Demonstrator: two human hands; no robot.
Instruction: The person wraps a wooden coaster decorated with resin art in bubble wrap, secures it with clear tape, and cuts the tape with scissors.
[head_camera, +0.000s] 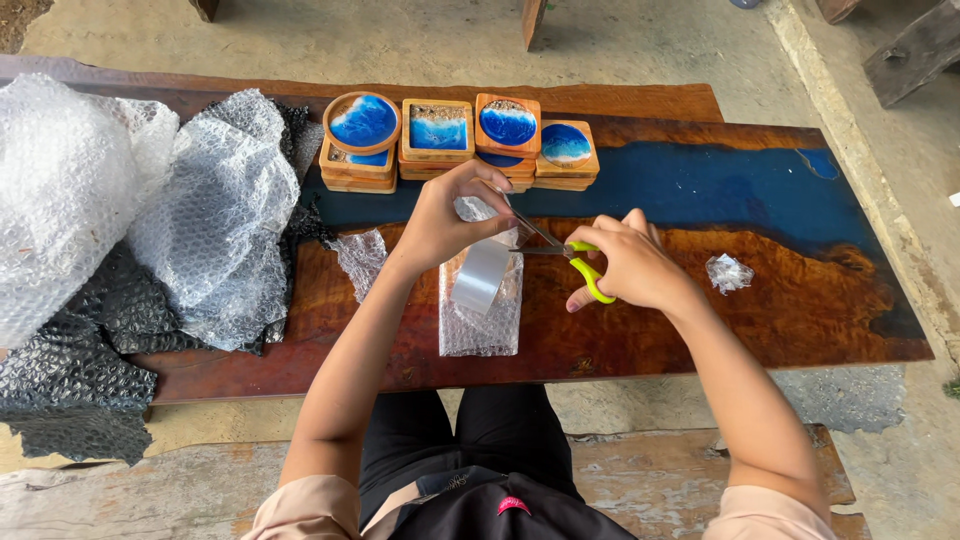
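We see a long wooden slab table (780, 310) with a blue resin river running through it. On its left end lies a heap of clear and dark bubble wrap (150, 220). At the far edge stand stacked wooden coasters (460, 140) with blue resin faces. In the middle lies a bubble-wrapped packet (480, 315). Above it our left hand (445, 220) pinches a strip of clear tape (483, 275), hanging taut. Our right hand (630, 265) is closed through the yellow-green handles of the scissors (560, 252), blades narrowly parted at the tape. A small crumpled plastic scrap (729, 272) lies to the right.
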